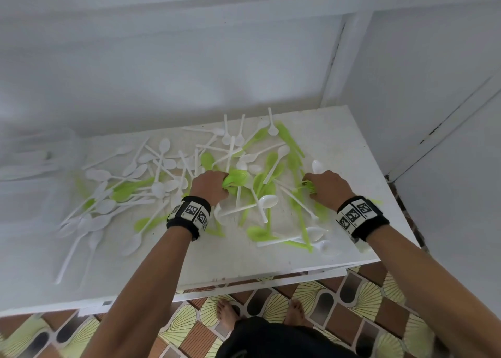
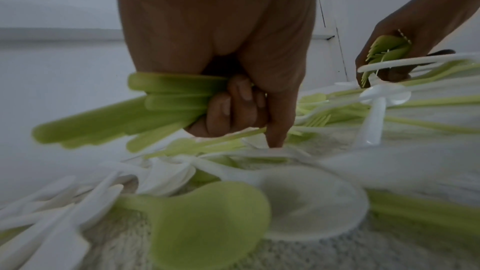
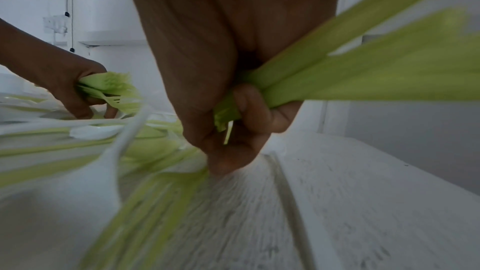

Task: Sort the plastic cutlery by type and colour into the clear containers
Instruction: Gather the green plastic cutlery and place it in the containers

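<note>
White spoons and green cutlery lie mixed in a heap on the white table. My left hand grips a bunch of green forks over the middle of the heap. In the left wrist view its fingers curl round the green handles while one fingertip touches the pile. My right hand grips a second bunch of green forks near the heap's right side. The right wrist view shows their handles fanning out of my fist.
A blurred translucent shape stands at the table's far left; I cannot tell what it is. White walls close in behind and to the right. The table's front edge is near my body, with patterned floor tiles below.
</note>
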Motion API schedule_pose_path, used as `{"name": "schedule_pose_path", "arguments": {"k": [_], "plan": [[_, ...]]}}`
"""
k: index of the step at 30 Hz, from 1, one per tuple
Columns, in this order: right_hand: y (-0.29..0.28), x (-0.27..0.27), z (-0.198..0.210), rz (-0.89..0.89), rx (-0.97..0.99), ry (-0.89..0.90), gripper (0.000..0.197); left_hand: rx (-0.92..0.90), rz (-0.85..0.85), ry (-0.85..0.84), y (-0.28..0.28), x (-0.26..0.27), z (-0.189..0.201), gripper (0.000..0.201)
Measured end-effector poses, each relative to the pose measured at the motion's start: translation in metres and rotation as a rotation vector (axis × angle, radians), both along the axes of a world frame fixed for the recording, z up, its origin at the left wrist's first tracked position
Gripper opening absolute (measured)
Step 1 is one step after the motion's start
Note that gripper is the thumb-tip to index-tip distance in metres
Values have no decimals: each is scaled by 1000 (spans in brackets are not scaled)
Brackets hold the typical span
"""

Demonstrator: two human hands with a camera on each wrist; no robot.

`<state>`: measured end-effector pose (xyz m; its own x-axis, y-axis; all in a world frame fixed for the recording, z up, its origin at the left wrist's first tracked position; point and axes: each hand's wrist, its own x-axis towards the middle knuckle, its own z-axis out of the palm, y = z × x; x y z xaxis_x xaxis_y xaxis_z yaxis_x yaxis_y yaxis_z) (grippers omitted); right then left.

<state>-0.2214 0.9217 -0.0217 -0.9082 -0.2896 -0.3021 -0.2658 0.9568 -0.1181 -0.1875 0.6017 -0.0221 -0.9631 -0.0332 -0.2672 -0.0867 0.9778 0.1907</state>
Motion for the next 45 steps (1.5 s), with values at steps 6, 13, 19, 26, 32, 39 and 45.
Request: {"name": "schedule_pose_path", "arguments": {"k": [6,13,19,26,32,39,45], "plan": [[7,-12,5,97,23,-65,35,33,34,8,-7,-2,10,30],[11,-18,16,252,23,-76,25,-6,-22,102,-8,-6,44,31],[9,-17,10,432,-5,-30,23,-190,-4,192,-11,1,66,29],[8,-21,2,561,-209,36,23,-354,417,210,-32,22,76,5],[-4,-22,13,533,-458,-25,26,-217,503,193,-50,36,54,10],[-48,-11,28,190,-757,-155,15,148,526,171,-52,37,39,32],[-101,-4,35,-27,-907,-176,13,431,445,202,-57,30,35,35]]}}
